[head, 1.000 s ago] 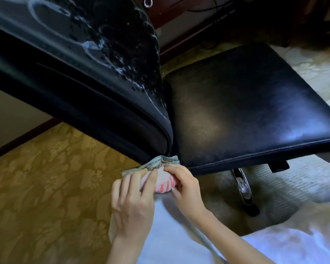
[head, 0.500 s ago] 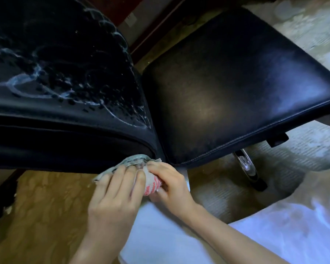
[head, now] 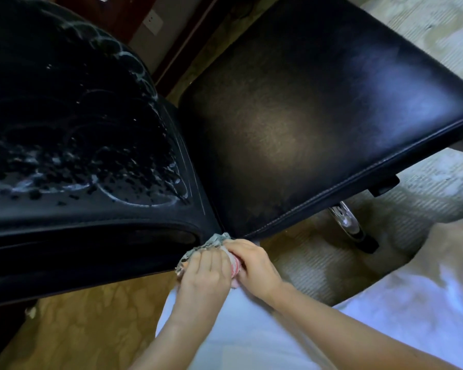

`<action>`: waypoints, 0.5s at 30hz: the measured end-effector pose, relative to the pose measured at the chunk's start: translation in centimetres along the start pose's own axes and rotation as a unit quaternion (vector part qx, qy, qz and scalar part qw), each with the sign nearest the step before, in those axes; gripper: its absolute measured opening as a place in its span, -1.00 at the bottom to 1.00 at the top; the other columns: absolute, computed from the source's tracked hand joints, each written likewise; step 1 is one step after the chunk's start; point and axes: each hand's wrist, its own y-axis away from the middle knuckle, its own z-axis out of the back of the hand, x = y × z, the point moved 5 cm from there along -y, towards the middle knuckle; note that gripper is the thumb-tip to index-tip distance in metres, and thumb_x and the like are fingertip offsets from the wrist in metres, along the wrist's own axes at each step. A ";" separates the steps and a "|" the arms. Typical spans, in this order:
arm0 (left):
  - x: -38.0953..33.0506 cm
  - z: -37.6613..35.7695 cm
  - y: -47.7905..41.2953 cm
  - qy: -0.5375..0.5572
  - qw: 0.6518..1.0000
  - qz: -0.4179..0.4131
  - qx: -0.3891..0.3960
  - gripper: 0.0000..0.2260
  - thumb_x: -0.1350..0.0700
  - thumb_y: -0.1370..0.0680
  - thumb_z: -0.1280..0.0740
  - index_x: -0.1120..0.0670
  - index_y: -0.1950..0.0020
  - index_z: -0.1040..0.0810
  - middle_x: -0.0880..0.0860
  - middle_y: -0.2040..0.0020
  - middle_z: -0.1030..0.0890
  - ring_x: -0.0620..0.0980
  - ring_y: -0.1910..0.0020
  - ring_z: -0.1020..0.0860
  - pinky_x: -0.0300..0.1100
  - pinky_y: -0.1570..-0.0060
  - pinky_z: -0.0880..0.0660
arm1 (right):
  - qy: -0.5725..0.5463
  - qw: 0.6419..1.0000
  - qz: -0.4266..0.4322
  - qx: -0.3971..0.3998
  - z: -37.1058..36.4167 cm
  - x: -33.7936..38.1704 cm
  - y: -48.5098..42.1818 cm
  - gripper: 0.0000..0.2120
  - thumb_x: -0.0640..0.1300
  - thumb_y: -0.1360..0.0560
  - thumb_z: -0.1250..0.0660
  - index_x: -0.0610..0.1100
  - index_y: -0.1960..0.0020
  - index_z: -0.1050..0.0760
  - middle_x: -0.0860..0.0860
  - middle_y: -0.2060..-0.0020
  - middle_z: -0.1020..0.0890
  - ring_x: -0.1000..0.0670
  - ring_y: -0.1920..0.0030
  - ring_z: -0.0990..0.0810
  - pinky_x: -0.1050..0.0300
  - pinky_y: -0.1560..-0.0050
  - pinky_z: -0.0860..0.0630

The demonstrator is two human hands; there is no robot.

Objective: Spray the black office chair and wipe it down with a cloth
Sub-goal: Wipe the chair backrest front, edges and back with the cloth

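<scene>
Because the camera looks steeply down from close by, one black office chair [head: 225,161] fills most of the view and runs off the top, left and right edges. Its backrest [head: 78,124] takes the left half, tilted toward the viewer. It is covered in pale droplets [head: 64,169] and curved wet streaks, and its upper part is cut off. Its seat [head: 318,116] takes the right half, dull in the middle and glossy toward the far right corner, which is out of frame.

Patterned carpet [head: 91,329] shows below the chair, golden at lower left and paler at right. One stretch of white fabric [head: 251,340] lies across the bottom, blurred; whether it is clothing or bedding cannot be told.

Two bare hands reach in from the bottom edge. The left hand [head: 206,273] and the right hand [head: 254,265] meet at the near edge of the chair, where backrest and seat join. Both have fingers curled around one bunched cloth [head: 211,243], grey-green with a pink-striped part showing between the hands. Most of it is hidden under the fingers. The cloth's top touches the chair at the join.

Under the seat, one chrome leg [head: 344,222] and one black lever [head: 385,185] show; the rest of the base is hidden. One white wall socket [head: 152,21] sits at the top, small and blurred.
</scene>
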 end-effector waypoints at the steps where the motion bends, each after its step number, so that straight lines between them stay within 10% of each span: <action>1: 0.3 0.7 0.1 0.008 1.000 0.001 -0.004 -0.76 0.18 -0.45 -0.21 0.25 0.02 -0.59 0.15 0.25 -0.50 0.13 0.26 -0.48 -0.02 0.10 -0.36 | 0.001 1.000 -0.003 -0.002 0.0 0.2 0.0 -0.63 -0.23 -0.33 -0.33 -0.18 -0.13 -0.60 -0.03 -0.06 -0.66 0.00 -0.13 -0.58 0.09 -0.20 -0.47; 15: 11.1 10.5 7.0 0.061 0.989 0.079 -0.112 -0.74 0.26 -0.52 -0.14 0.20 0.00 -0.63 0.17 0.08 -0.62 0.23 0.12 -0.60 0.09 0.11 -0.39 | -0.078 0.991 0.090 -0.068 -0.4 13.6 1.2 -0.46 -0.39 -0.20 -0.22 -0.15 -0.14 -0.57 -0.03 -0.09 -0.64 -0.02 -0.14 -0.54 0.14 -0.23 -0.42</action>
